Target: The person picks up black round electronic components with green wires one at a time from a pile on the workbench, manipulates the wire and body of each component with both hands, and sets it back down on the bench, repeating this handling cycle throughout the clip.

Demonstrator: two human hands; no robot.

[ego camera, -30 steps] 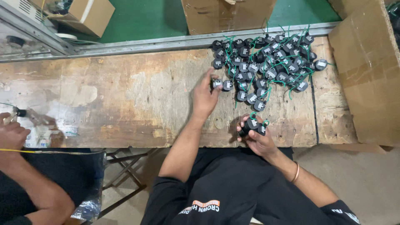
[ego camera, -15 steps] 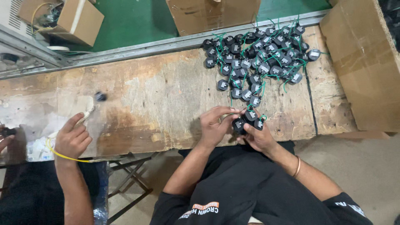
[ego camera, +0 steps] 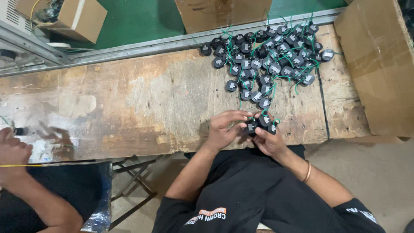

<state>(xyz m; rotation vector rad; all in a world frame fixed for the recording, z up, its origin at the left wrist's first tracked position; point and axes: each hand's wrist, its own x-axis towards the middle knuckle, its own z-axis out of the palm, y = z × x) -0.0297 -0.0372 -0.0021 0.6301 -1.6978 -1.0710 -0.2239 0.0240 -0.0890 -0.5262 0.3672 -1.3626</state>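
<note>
Both hands joined on small black round parts at the near edge of the worn wooden surface [ego camera: 164,99].

Left hand [ego camera: 224,129] and right hand [ego camera: 269,140] meet, fingers closed around a few black round parts [ego camera: 258,124] with green wire leads. A heap of the same parts [ego camera: 271,56] lies farther back on the surface, toward the right. Cardboard box [ego camera: 379,64] stands at the right edge. A co-worker's hand [ego camera: 13,151] rests at the far left, well apart.

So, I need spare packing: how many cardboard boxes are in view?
3: one box at the top left on the green floor, one at top centre, one large box at the right; others may be out of frame.
</note>
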